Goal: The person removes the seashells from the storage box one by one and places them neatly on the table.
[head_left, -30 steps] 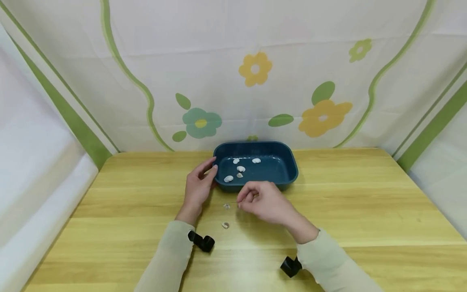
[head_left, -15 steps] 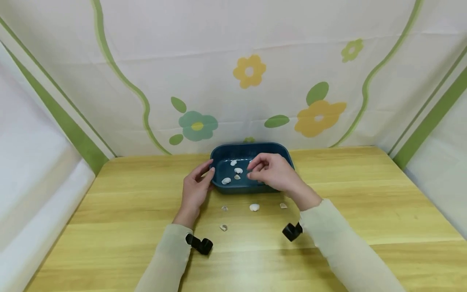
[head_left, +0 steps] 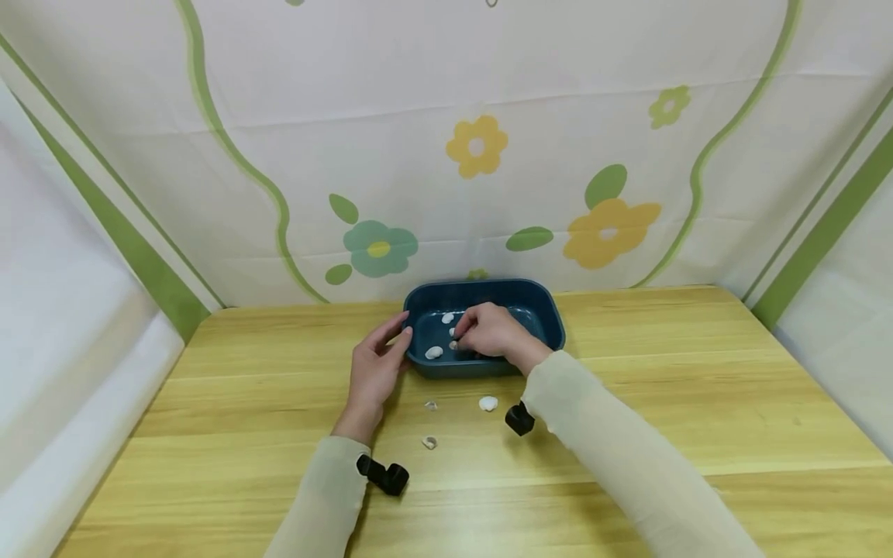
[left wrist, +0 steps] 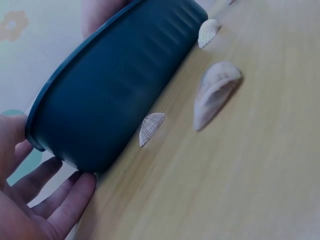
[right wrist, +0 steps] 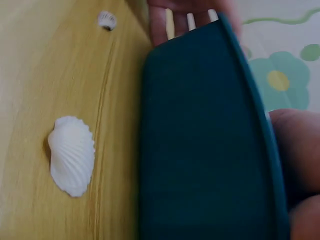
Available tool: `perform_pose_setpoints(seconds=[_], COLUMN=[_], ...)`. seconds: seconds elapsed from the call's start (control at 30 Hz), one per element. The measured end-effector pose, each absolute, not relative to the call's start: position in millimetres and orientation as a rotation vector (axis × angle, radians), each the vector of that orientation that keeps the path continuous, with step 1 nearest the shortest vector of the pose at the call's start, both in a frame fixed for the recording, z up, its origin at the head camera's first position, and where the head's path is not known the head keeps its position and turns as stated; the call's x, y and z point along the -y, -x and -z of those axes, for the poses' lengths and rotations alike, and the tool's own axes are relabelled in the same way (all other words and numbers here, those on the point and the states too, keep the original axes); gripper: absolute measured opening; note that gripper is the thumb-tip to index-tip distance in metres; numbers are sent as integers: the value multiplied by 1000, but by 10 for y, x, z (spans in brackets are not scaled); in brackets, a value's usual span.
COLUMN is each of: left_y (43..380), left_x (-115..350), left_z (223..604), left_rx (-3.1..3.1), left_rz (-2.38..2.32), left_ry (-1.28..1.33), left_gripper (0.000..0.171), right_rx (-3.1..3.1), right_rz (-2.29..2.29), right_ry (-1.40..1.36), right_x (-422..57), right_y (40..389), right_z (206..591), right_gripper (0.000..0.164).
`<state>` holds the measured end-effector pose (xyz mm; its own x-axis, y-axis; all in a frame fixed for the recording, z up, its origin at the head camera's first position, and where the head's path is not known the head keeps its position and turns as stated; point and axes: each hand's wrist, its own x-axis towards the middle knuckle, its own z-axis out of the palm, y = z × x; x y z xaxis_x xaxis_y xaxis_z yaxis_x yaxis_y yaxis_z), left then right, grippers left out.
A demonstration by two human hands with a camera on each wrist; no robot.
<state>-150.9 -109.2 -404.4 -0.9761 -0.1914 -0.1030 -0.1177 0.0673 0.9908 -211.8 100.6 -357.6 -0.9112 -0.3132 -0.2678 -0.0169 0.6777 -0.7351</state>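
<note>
A dark blue rectangular tray (head_left: 556,325) with raised walls stands at the back of the table. My left hand (head_left: 373,372) steadies its left end, thumb at the rim and the other fingers against the outer wall. Over the tray, my right hand (head_left: 488,332) reaches in with curled fingers, their tips pinched at a small seashell (head_left: 454,346). Other white seashells (head_left: 434,353) lie on the tray floor, partly covered by this hand. In the right wrist view the tray wall hides the fingertips.
In front of the tray lie a ribbed white seashell (right wrist: 73,156), a small checked seashell (left wrist: 151,129) and a seashell with its hollow showing (left wrist: 216,92). A white cloth (head_left: 279,155) with printed flowers hangs behind the wooden table (head_left: 663,372).
My right hand went from the table in front of the tray, up over it, and down inside, to the left. A seashell seen at the right half a second ago is hidden behind my right sleeve.
</note>
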Motion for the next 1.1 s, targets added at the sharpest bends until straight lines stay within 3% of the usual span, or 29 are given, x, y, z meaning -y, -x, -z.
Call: perform_pose_setpoints(seconds=[0.67,0.87,1.1], left_y=[1526,1520,1512], left_x=[1089,1095,1099], left_z=[4062,4074,4077], left_rx=[2234,2220,2233], left_rz=[2068,2083,2073], left_ry=[-315,-305,-296], left_gripper=[36,38,37], right_rx=[-2715,-2703,-2661], right_rz=[750,691,762], right_ry=[362,387,380], right_x=[-860,-823,-866], right_y=[2186,2176,2180], right_z=[3583,3567,3588], right_gripper=[10,30,9])
